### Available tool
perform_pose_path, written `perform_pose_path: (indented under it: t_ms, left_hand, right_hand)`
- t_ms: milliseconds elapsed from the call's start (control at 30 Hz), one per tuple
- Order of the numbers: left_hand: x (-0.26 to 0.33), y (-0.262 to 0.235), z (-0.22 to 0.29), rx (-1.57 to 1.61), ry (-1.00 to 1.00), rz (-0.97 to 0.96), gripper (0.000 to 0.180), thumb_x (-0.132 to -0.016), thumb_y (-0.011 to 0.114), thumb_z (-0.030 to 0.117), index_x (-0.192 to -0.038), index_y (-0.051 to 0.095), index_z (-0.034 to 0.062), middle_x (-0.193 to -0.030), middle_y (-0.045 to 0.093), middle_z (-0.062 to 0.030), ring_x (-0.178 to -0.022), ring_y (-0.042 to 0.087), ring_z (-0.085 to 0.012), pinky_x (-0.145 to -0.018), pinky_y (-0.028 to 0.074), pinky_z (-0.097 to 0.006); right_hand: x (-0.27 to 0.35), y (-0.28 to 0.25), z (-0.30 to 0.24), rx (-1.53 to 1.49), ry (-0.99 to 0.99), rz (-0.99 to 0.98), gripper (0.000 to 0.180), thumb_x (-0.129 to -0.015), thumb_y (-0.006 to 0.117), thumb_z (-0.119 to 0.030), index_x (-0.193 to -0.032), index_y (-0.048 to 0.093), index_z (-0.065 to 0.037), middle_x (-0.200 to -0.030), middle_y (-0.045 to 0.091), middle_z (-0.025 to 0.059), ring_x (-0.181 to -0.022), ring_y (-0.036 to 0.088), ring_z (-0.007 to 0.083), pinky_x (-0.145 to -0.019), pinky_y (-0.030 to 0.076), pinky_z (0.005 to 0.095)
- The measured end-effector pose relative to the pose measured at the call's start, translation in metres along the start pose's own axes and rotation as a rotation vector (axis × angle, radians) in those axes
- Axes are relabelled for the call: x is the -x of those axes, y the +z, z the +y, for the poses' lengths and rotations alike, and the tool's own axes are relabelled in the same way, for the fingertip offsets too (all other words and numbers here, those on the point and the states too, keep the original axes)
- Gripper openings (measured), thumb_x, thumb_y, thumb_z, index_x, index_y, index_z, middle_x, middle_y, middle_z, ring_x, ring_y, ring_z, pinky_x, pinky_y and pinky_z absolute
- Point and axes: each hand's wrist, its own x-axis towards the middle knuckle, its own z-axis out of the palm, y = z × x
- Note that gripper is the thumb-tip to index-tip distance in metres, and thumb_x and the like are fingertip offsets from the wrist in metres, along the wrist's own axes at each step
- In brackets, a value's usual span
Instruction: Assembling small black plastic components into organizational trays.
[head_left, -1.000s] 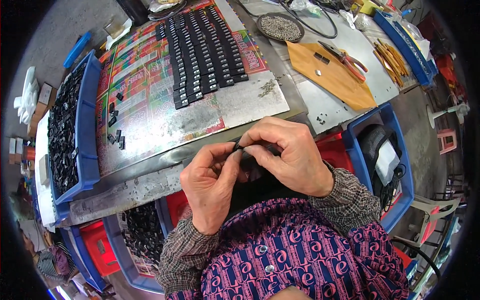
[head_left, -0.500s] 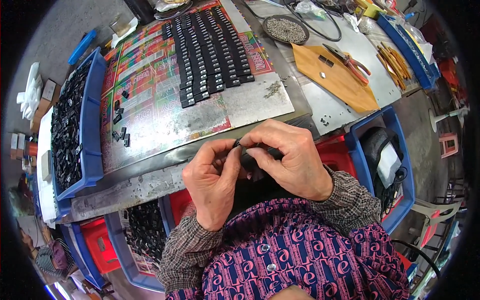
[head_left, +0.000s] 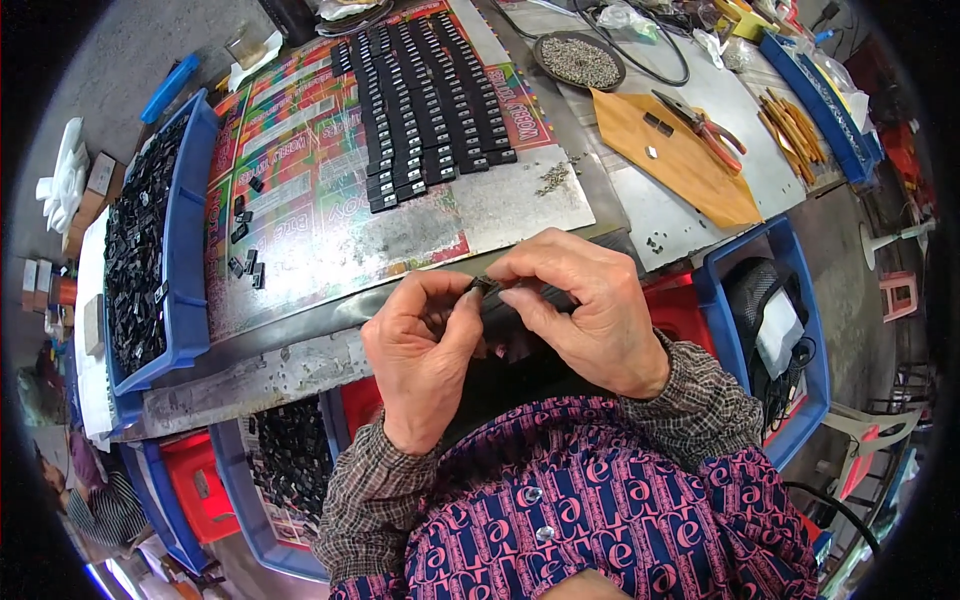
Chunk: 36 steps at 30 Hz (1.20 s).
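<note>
My left hand (head_left: 425,355) and my right hand (head_left: 590,305) meet in front of my chest, both pinching one small black plastic part (head_left: 510,305) between fingertips. Most of the part is hidden by my fingers. Just beyond my hands lies a metal sheet covered with colourful print (head_left: 330,215). On its far half stand several rows of the same black parts (head_left: 425,95). A few loose black parts (head_left: 245,235) lie on the sheet's left side, and a small heap of screws (head_left: 553,178) on its right.
A blue bin of black parts (head_left: 140,250) stands at the left. Another blue bin with black parts (head_left: 285,465) sits below the bench. At the back right are a dish of screws (head_left: 580,60), brown card (head_left: 680,160) with pliers (head_left: 705,125), and a blue tray (head_left: 815,95).
Both hands stay together on the black part, with only small finger shifts. The view has drifted slightly.
</note>
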Motion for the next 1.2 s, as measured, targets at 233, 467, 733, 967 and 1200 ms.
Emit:
perform_pose_path:
  t_ms: [233,467,733,967,1200]
  left_hand:
    - [0.0,0.0,0.002,0.049,-0.037,-0.072,0.006,-0.087,0.063,-0.002,-0.093,0.062,-0.0041,-0.071,0.062,-0.0004,-0.056,0.056,-0.0029,-0.048,0.045,-0.018]
    - [0.001,-0.001,0.003,-0.007,-0.049,-0.113,0.007,-0.088,0.063,-0.002,-0.094,0.062,-0.0053,-0.073,0.063,-0.002,-0.058,0.058,-0.0044,-0.05,0.047,-0.018]
    - [0.005,0.002,0.002,-0.023,-0.031,-0.059,0.011,-0.087,0.065,-0.003,-0.095,0.059,-0.0045,-0.077,0.064,-0.0035,-0.061,0.061,-0.0055,-0.052,0.048,-0.018]
    - [0.006,-0.003,-0.002,-0.152,0.024,-0.082,0.016,-0.084,0.068,-0.002,-0.097,0.06,-0.002,-0.078,0.066,-0.0035,-0.063,0.064,-0.0061,-0.054,0.05,-0.019]
    - [0.004,-0.003,0.002,-0.462,0.228,-0.018,0.021,-0.079,0.071,-0.005,-0.097,0.063,-0.0014,-0.08,0.068,-0.0031,-0.062,0.06,-0.0037,-0.055,0.046,-0.018]
  right_hand:
    - [-0.002,-0.003,0.0,-0.122,0.133,-0.072,0.016,-0.082,0.064,0.004,-0.098,0.066,0.003,-0.086,0.064,0.0069,-0.076,0.061,0.0107,-0.066,0.049,0.0228]
    - [-0.004,0.003,0.007,-0.325,0.339,-0.103,0.01,-0.084,0.062,0.001,-0.093,0.065,0.005,-0.079,0.063,-0.0006,-0.07,0.055,0.0019,-0.061,0.046,0.0174]
    - [-0.005,0.008,0.008,-0.344,0.432,-0.096,0.006,-0.083,0.062,0.001,-0.088,0.065,0.005,-0.075,0.061,-0.0028,-0.065,0.053,-0.0006,-0.056,0.045,0.0167]
    - [-0.004,0.011,0.014,-0.38,0.45,-0.088,0.006,-0.084,0.063,0.0,-0.087,0.065,0.005,-0.073,0.062,-0.0017,-0.06,0.054,0.0006,-0.053,0.045,0.0168]
    - [-0.01,0.004,0.008,-0.538,0.595,-0.124,0.008,-0.086,0.062,0.0,-0.089,0.064,0.006,-0.074,0.062,0.0011,-0.058,0.057,0.0033,-0.052,0.047,0.0176]
